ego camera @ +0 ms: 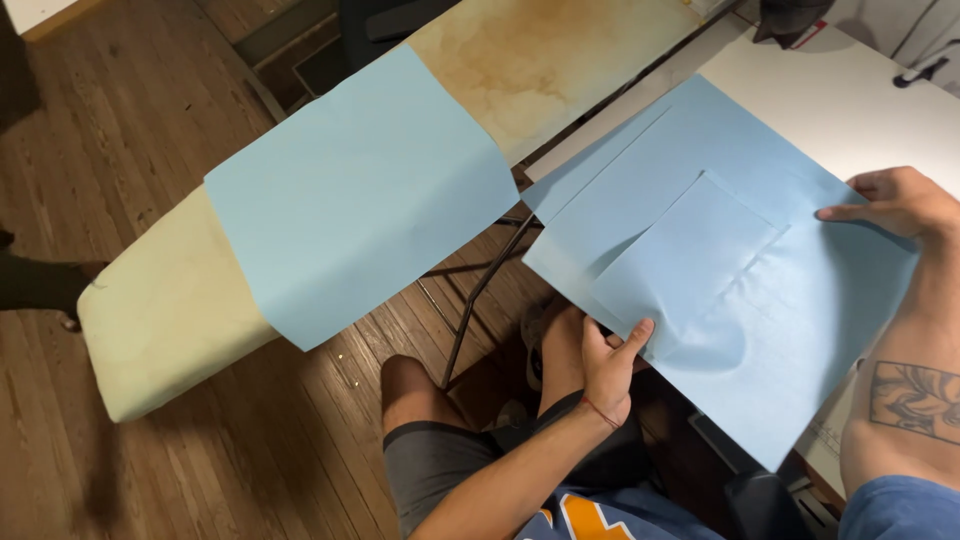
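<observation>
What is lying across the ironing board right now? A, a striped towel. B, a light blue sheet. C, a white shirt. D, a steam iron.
B: a single light blue sheet drapes over the stained ironing board, while both hands hold more blue sheets off to the side.

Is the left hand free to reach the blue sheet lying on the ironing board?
Probably not yet: the left hand grips the blue sheets over the table; nothing blocks the way to the sheet on the board.

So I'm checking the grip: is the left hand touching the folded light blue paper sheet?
Touching. The head view shows the left hand pinching the folded light blue paper sheet's lower edge, thumb on top.
</observation>
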